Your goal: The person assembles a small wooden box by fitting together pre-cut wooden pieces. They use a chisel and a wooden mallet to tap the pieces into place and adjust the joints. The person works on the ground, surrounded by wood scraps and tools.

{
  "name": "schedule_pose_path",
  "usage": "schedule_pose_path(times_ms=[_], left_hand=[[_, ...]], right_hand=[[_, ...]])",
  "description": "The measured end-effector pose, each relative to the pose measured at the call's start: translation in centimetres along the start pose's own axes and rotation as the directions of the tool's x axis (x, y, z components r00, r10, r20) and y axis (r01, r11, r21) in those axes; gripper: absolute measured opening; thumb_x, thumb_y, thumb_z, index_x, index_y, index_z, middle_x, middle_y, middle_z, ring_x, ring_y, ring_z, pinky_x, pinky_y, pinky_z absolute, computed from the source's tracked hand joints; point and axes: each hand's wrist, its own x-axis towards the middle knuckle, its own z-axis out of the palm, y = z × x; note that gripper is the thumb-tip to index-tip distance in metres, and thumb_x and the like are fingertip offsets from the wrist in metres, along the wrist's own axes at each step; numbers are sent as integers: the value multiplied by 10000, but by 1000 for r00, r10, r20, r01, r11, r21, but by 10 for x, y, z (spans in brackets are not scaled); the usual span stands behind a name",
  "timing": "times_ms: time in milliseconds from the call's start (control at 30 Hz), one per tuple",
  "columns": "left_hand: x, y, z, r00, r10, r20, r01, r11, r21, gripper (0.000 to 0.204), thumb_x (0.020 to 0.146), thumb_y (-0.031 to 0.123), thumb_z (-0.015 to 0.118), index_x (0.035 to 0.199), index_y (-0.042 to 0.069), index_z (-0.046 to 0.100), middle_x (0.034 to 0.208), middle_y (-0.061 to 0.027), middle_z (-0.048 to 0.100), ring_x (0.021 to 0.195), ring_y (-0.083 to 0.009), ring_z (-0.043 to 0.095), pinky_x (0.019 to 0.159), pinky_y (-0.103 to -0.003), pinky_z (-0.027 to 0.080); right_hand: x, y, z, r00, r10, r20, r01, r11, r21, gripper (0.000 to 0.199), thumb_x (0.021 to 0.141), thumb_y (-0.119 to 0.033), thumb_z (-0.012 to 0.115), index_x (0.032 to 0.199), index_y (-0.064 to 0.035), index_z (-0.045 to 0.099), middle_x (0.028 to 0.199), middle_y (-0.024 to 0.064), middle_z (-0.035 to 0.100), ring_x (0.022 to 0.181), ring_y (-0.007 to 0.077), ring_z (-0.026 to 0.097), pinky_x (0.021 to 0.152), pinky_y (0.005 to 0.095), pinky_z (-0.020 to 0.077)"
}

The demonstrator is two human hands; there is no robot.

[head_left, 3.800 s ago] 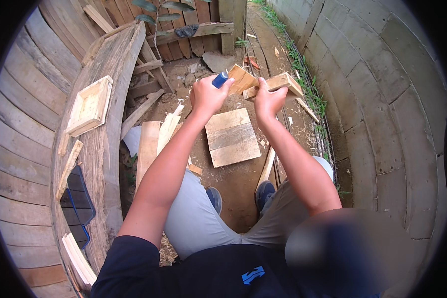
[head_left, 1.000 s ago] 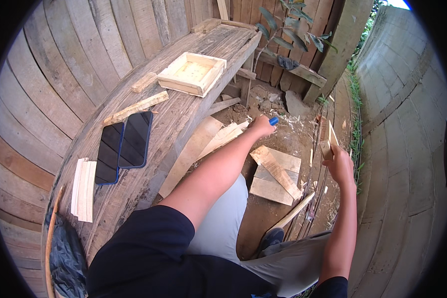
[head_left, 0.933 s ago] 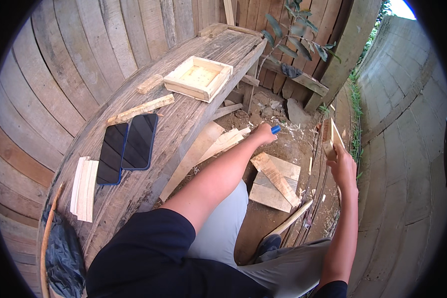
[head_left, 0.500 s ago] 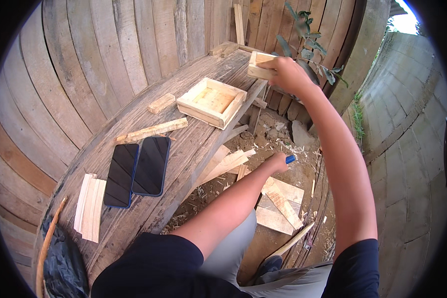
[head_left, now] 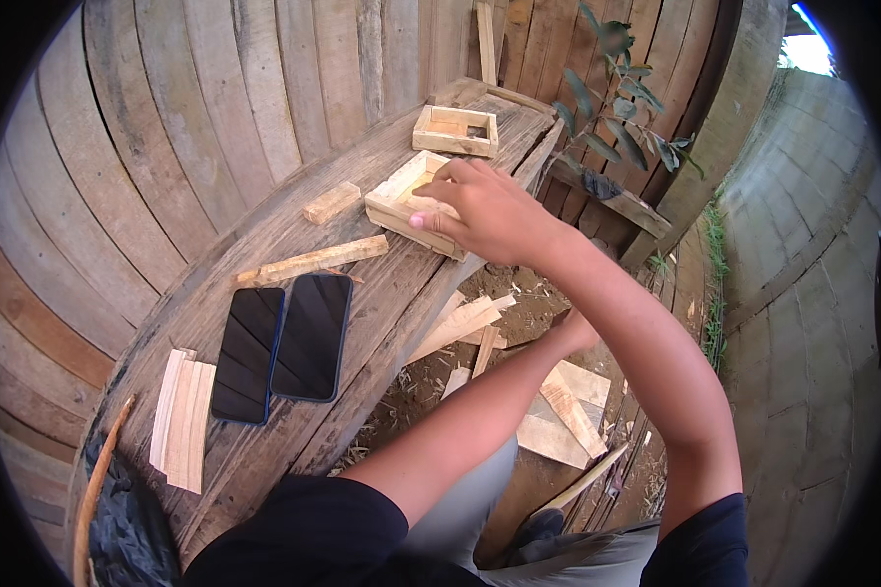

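My right hand (head_left: 485, 210) is over the larger shallow wooden box (head_left: 394, 208) on the bench. Its thumb and fingers are spread apart above the box's near side, and nothing shows between them. The hand covers much of the box's right part. Just beyond it sits a smaller open wooden box (head_left: 455, 144), untouched. My left hand (head_left: 581, 331) is low beside the bench, above the ground. My right forearm crosses in front of it, so its fingers and anything in them are hidden.
Two dark phones (head_left: 311, 338) lie on the bench (head_left: 299, 445), near a wood strip (head_left: 313, 261), a small block (head_left: 331, 203) and pale slats (head_left: 181, 421). A black plastic bag (head_left: 132, 523) and stick are at left. Boards (head_left: 558, 440) and shavings lie below. A leafy branch (head_left: 626, 117) hangs beyond.
My right hand has set the smaller box down on the far bench and moved toward me over the larger box. The blue object seen in my left hand earlier is now hidden.
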Motion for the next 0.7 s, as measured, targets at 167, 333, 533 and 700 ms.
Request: schedule_pose_path(times_ms=[167,333,533,700], left_hand=[[-2,-5,1,992,7,-123,-33,976,-215,517,986,326,514,1407,60,376,1415,-277,490,1322,-417,508,1054,-488,438],[-9,19,-11,986,9,-168,-63,945,-322,488,1002,345,470,1337,19,329,1399,-323,443,1334,-437,476,1061,-502,413],[-21,34,-24,969,216,-117,-234,957,-169,320,1011,188,607,1280,36,523,1141,-146,546,1044,-225,588,928,-370,464],[-38,47,-27,947,321,-6,-321,944,-76,498,884,182,780,1332,50,610,1078,-126,626,1014,-277,621,925,-386,483]], right_hand=[[-96,-49,-39,994,-33,-105,29,999,-45,413,875,-230,732,1274,-145,666,1202,129,592,1087,311,591,943,433,463],[-236,-20,-49,832,517,-202,-498,856,141,540,866,-107,718,1385,-108,569,1228,182,565,1105,358,606,953,451,496],[-377,32,-13,269,955,128,-955,248,164,659,900,-174,734,1486,-81,447,1382,244,551,1192,368,619,1015,416,494],[-389,25,-20,384,846,371,-906,422,-26,663,930,-239,707,1501,-68,417,1394,250,560,1261,370,583,1045,439,484]])
